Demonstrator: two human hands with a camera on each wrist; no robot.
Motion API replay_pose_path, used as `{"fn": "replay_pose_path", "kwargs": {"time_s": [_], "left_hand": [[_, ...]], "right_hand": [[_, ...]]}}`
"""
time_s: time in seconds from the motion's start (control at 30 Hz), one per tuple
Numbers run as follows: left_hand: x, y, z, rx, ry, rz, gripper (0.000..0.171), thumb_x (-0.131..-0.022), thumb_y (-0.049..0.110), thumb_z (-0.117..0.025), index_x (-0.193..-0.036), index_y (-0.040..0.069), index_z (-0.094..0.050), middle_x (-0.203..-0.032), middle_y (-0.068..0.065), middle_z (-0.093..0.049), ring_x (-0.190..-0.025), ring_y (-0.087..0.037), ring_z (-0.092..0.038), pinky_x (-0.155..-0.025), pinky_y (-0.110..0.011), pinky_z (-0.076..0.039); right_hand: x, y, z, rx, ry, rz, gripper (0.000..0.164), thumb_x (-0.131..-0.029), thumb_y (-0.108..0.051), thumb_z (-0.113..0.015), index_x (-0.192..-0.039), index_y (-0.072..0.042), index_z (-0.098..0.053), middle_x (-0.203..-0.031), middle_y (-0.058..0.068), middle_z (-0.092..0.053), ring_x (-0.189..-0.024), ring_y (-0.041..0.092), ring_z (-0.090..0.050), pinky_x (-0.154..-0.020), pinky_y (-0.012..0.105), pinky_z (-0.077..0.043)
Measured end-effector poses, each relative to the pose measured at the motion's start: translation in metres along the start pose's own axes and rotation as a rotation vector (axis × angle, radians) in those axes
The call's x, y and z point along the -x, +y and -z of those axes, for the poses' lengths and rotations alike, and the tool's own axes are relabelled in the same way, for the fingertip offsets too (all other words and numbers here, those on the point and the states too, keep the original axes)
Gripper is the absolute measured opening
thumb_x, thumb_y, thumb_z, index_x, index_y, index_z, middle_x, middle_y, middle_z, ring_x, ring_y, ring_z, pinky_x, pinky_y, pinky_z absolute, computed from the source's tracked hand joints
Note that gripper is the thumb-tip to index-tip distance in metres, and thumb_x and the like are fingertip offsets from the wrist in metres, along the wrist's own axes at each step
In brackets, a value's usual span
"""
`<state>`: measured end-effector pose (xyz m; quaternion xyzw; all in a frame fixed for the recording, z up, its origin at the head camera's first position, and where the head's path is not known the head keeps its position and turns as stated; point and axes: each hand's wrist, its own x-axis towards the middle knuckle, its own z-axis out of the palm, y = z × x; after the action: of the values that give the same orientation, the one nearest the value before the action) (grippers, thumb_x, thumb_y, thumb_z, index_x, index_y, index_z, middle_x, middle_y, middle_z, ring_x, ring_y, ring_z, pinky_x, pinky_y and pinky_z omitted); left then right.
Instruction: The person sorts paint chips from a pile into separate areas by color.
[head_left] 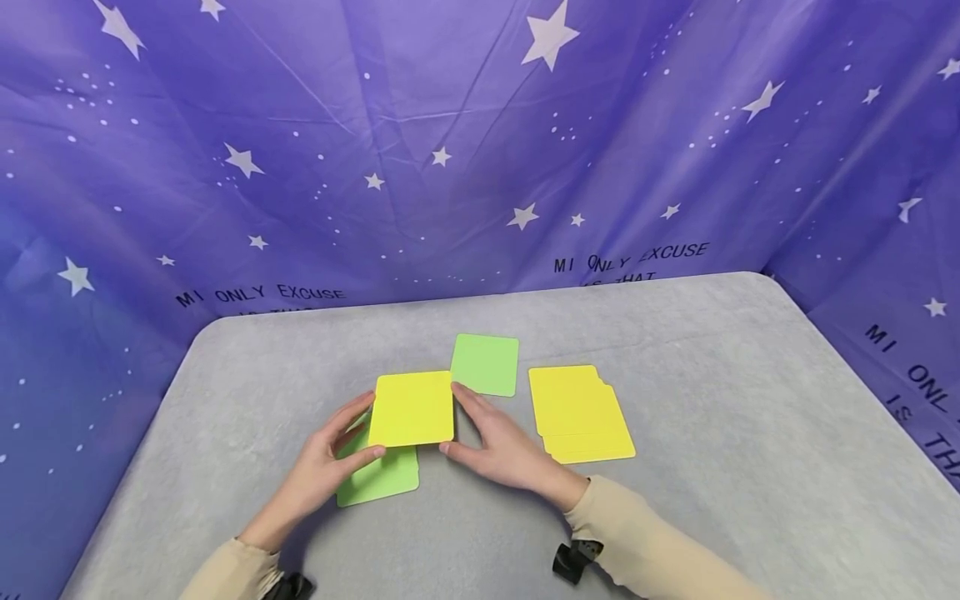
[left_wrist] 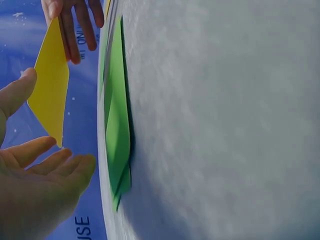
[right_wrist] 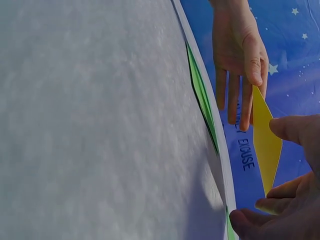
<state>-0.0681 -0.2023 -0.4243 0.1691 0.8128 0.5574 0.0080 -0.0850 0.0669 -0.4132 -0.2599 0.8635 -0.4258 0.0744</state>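
A square yellow card (head_left: 412,408) is held up over the table between both hands, seen nearly edge-on in the wrist views. My left hand (head_left: 318,468) grips its left side, thumb at the near corner and fingertips at the far one. On the opposite side, my right hand (head_left: 504,442) holds the card the same way, thumb near and index finger far. In the left wrist view the card (left_wrist: 52,82) tilts in the air, away from the tabletop. Partly hidden beneath the left hand and card, a few overlapping green cards (head_left: 386,482) lie on the table.
Another green card (head_left: 487,367) lies farther back, just beyond the right fingertips. To the right, several yellow cards (head_left: 581,412) overlap in a loose pile. The grey cloth-topped table (head_left: 712,467) ends at a purple star-printed curtain (head_left: 420,100) behind.
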Motion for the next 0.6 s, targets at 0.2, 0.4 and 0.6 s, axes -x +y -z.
{"fn": "replay_pose_path", "kwargs": {"time_s": [0.2,0.4,0.6], "left_hand": [[0.01,-0.001,0.009,-0.036,0.001,0.05,0.067,-0.084,0.009,-0.075,-0.144,0.004,-0.044,-0.147,-0.016,-0.039,-0.136,-0.035,-0.031,-0.107,-0.04,-0.033],[0.018,-0.002,0.015,-0.062,0.018,0.072,0.067,-0.083,0.011,-0.076,-0.142,0.006,-0.046,-0.145,-0.016,-0.04,-0.135,-0.025,-0.033,-0.105,-0.018,-0.034],[0.029,-0.006,0.023,-0.078,0.034,0.054,0.066,-0.081,0.008,-0.078,-0.139,0.003,-0.047,-0.142,-0.02,-0.041,-0.127,0.003,-0.034,-0.101,-0.009,-0.031]], "right_hand": [[-0.003,-0.004,-0.008,-0.005,-0.036,0.014,0.077,-0.092,-0.031,-0.064,-0.151,0.001,-0.025,-0.154,0.016,-0.028,-0.141,0.028,-0.025,-0.113,0.044,-0.025],[-0.006,-0.008,-0.015,-0.008,-0.064,0.024,0.076,-0.092,-0.031,-0.064,-0.15,0.002,-0.027,-0.154,0.016,-0.028,-0.141,0.028,-0.024,-0.114,0.043,-0.024],[-0.008,-0.013,-0.022,-0.011,-0.099,0.024,0.075,-0.092,-0.031,-0.063,-0.149,0.004,-0.028,-0.153,0.017,-0.03,-0.14,0.029,-0.027,-0.113,0.043,-0.024]]}}
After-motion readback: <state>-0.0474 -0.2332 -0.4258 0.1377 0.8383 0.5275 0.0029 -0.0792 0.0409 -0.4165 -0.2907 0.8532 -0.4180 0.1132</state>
